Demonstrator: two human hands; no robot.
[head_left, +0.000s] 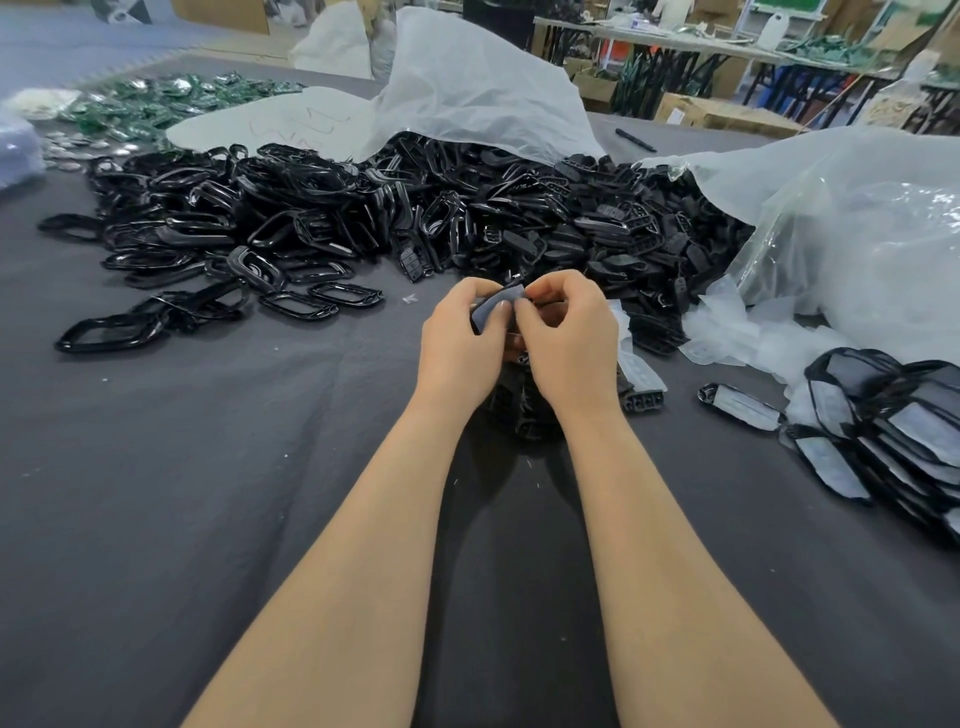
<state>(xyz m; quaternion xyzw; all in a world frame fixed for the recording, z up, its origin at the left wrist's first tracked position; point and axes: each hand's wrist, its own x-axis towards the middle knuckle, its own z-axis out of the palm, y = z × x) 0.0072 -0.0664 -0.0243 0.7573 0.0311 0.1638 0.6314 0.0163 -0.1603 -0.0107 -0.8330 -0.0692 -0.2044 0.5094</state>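
My left hand (460, 340) and my right hand (569, 338) meet above the middle of the dark cloth table (208, 493). Together they hold a small black plastic part with a grey film on it (493, 307). The left thumb lies on the film and the left fingers curl under the part. My right thumb and forefinger pinch the film's upper right edge. Most of the part is hidden behind the fingers. Several more black parts (524, 410) lie right under my wrists.
A big heap of glossy black frames (234, 228) and black button pads (597, 218) spreads across the table behind my hands. Clear plastic bags (857, 234) lie at the right. Film-covered finished parts (893, 431) are stacked at the right edge. Green circuit boards (156, 101) lie far left.
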